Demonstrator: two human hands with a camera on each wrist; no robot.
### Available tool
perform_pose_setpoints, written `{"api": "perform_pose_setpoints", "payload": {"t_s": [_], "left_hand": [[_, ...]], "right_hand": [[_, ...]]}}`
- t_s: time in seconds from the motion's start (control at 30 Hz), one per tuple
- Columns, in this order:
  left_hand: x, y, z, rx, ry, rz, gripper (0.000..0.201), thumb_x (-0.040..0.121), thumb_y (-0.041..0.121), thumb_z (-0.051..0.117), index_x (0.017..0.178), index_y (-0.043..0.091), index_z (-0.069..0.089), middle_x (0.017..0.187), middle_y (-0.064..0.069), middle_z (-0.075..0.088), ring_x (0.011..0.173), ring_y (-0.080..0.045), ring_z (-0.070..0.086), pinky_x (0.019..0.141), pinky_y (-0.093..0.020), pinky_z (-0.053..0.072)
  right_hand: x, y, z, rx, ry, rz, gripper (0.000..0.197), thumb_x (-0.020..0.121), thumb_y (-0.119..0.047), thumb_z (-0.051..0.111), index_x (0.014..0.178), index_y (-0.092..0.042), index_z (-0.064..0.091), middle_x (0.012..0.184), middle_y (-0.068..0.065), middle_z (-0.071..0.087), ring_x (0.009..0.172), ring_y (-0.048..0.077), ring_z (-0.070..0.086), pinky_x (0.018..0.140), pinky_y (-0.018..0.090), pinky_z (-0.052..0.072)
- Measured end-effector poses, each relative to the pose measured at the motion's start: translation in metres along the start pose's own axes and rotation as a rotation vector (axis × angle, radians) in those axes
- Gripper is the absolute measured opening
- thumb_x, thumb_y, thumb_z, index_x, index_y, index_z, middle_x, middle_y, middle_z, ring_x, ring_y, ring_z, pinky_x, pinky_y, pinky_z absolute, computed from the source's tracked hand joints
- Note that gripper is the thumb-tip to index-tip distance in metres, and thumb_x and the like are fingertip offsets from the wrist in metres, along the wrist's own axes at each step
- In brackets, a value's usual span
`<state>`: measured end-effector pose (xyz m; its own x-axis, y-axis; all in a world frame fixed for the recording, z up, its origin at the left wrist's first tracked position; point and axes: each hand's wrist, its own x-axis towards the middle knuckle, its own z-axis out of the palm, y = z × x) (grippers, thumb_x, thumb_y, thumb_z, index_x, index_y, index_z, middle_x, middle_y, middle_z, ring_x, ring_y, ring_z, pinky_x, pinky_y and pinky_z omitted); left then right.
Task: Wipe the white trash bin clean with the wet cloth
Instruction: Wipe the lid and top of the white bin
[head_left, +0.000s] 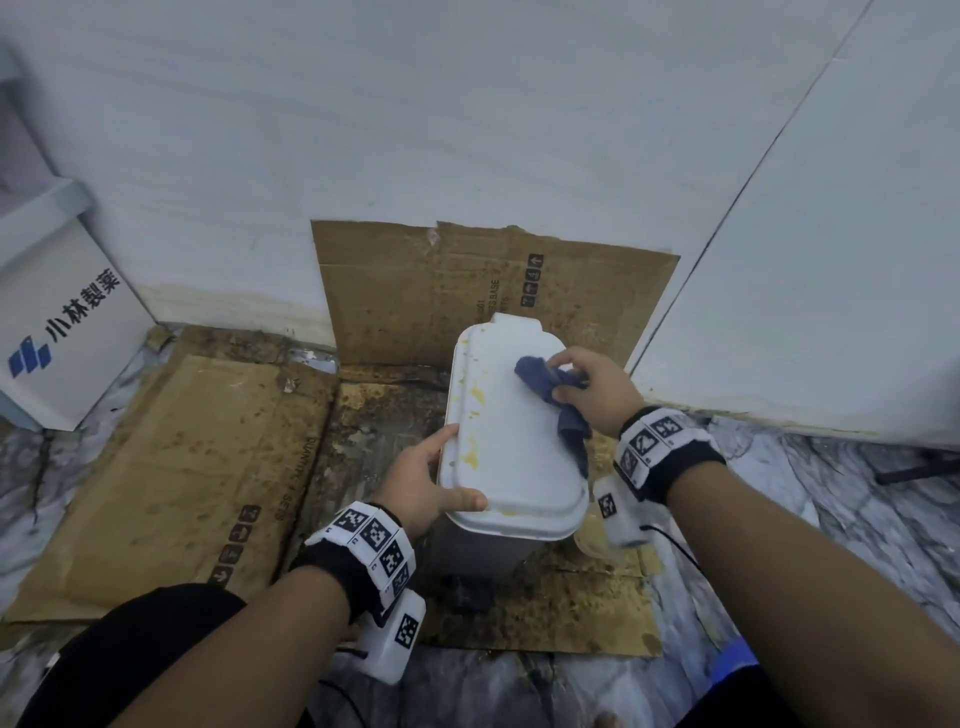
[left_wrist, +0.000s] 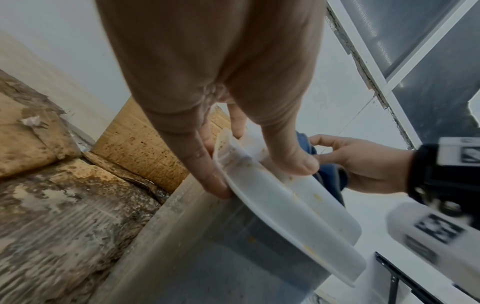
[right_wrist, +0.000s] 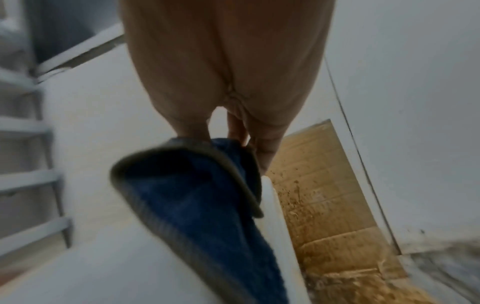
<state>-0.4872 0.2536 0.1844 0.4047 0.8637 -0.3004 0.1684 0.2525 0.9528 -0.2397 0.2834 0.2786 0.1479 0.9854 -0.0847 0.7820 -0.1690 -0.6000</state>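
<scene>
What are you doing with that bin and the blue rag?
A person is cleaning a white trash bin that stands on stained cardboard in a corner. The left hand grips the edge of the lid to steady it. The right hand holds a blue cloth against the top of the lid, near the far right side. Yellow smears still show on the left part of the lid, so it is not clean yet.

Stained cardboard sheets cover the marbled floor below the hands — another cardboard sheet leans on the white wall beyond them. A white printed box sits far left.
</scene>
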Motion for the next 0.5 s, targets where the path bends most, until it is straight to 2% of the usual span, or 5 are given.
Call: {"api": "perform_pose_setpoints", "payload": {"t_s": [0.13,0.23,0.3,0.4,0.5], "left_hand": [[0.004,-0.004,0.000,0.024,0.017,-0.004,0.105,0.046,0.019,0.094,0.138,0.035,0.047,0.114,0.015,0.065,0.105,-0.013,0.063,0.091,-0.040,0.055],[0.007,-0.007,0.000,0.039,0.015,-0.006,0.113,0.036,0.038,0.095,0.136,0.045,0.045,0.122,0.013,0.062,0.108,-0.016,0.062,0.092,-0.042,0.054],[0.009,-0.009,-0.002,0.051,0.017,-0.009,0.111,0.033,0.045,0.094,0.132,0.051,0.045,0.122,0.010,0.060,0.109,-0.018,0.061,0.092,-0.043,0.054],[0.009,-0.009,-0.006,0.059,0.009,0.008,0.107,0.036,0.041,0.094,0.132,0.046,0.047,0.119,0.010,0.061,0.108,-0.019,0.062,0.091,-0.042,0.054],[0.011,-0.010,-0.008,0.055,-0.006,0.012,0.107,0.038,0.037,0.095,0.134,0.043,0.047,0.120,0.008,0.059,0.109,-0.020,0.061,0.093,-0.042,0.053]], "right_hand": [[0.044,-0.012,0.006,-0.085,0.065,0.004,0.039,0.086,-0.005,0.060,0.118,-0.027,0.061,0.125,0.003,0.061,0.112,0.025,0.055,0.088,0.023,0.037],[0.072,-0.023,0.017,-0.196,0.028,0.004,0.047,0.090,-0.001,0.052,0.133,-0.020,0.055,0.132,0.008,0.059,0.119,0.029,0.054,0.097,0.028,0.040],[0.091,-0.030,0.024,-0.246,0.002,0.000,0.050,0.092,-0.001,0.049,0.138,-0.020,0.050,0.135,0.007,0.056,0.121,0.029,0.053,0.101,0.031,0.041],[0.115,-0.040,0.031,-0.302,-0.083,-0.001,0.043,0.097,-0.011,0.048,0.140,-0.019,0.048,0.138,0.006,0.054,0.123,0.028,0.052,0.096,0.028,0.042],[0.127,-0.047,0.035,-0.344,-0.186,-0.039,0.037,0.097,-0.018,0.049,0.134,-0.016,0.054,0.128,0.009,0.060,0.118,0.028,0.056,0.083,0.026,0.043]]}}
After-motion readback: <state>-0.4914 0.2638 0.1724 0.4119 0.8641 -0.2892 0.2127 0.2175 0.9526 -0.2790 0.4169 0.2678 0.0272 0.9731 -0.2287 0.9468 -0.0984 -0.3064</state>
